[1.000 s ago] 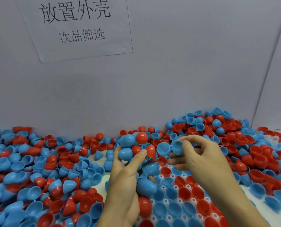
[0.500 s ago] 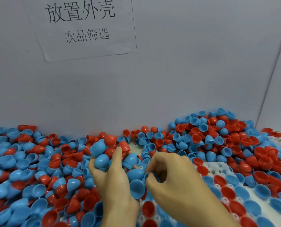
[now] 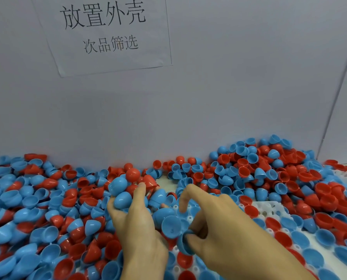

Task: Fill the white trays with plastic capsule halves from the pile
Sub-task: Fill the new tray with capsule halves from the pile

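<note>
A big pile of red and blue capsule halves [image 3: 47, 209] covers the bench from the left edge to the far right. A white tray [image 3: 269, 209] lies at the lower right, with several of its holes holding halves. My left hand [image 3: 136, 225] cradles a heap of blue and red halves [image 3: 126, 184] at the tray's left edge. My right hand [image 3: 215, 225] is low over the tray, its thumb and curled fingers pinching one blue half [image 3: 183, 244], its forefinger raised.
A grey wall rises right behind the pile, with a paper sign [image 3: 108, 33] taped on it. The pile heaps highest at the back right [image 3: 259, 158]. A wall corner [image 3: 334, 102] closes the right side.
My right hand has come down and left from the pile to the tray with a blue half. My left hand has shifted left, still carrying its heap.
</note>
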{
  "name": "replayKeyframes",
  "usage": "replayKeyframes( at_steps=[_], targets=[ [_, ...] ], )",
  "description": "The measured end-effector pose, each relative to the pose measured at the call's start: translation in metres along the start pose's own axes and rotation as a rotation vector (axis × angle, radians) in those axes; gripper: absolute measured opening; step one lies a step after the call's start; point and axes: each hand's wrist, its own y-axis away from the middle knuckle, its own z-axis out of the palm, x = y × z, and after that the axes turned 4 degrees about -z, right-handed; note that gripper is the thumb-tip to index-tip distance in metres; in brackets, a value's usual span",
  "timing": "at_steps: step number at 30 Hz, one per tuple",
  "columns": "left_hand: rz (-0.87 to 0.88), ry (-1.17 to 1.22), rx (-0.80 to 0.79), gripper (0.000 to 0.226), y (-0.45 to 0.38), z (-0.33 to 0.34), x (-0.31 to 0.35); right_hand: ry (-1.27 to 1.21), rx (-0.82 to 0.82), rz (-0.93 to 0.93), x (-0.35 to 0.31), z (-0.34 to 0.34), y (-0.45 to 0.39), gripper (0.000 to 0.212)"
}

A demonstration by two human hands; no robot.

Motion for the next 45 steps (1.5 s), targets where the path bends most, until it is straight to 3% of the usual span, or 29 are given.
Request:
replayKeyframes(
  at_steps=[6,10,16,19,24,28,30,39,45],
  targets=[
    [-0.022,-0.015,-0.014,0.036,-0.003,0.002,0.000,-0.073,0.126,-0.064,0.013,-0.012,0.010,0.040],
    [-0.023,-0.023,-0.017,0.027,-0.002,0.001,-0.002,-0.131,0.198,-0.037,0.021,-0.020,0.016,0.033],
    [-0.047,-0.040,-0.063,0.024,-0.004,0.000,-0.006,0.116,0.326,0.134,0.069,-0.046,0.014,0.023],
    [-0.047,-0.034,-0.113,0.033,-0.001,0.002,-0.007,0.295,0.325,0.260,0.105,-0.064,0.002,0.017],
    [-0.059,-0.022,-0.178,0.040,0.005,0.005,-0.006,0.459,0.217,0.401,0.151,-0.080,-0.014,0.024],
    [-0.066,-0.030,-0.200,0.037,0.006,0.005,-0.007,0.497,0.075,0.467,0.174,-0.067,-0.016,0.028],
    [-0.072,-0.033,-0.203,0.036,0.005,0.004,-0.009,0.495,0.087,0.490,0.180,-0.061,-0.015,0.029],
    [-0.096,-0.070,-0.209,0.031,0.009,0.005,-0.007,0.489,0.060,0.480,0.164,-0.071,-0.006,0.026],
    [-0.147,-0.082,-0.262,0.035,0.015,0.007,-0.009,0.311,0.246,0.278,0.111,-0.072,-0.004,0.020]
  ],
)
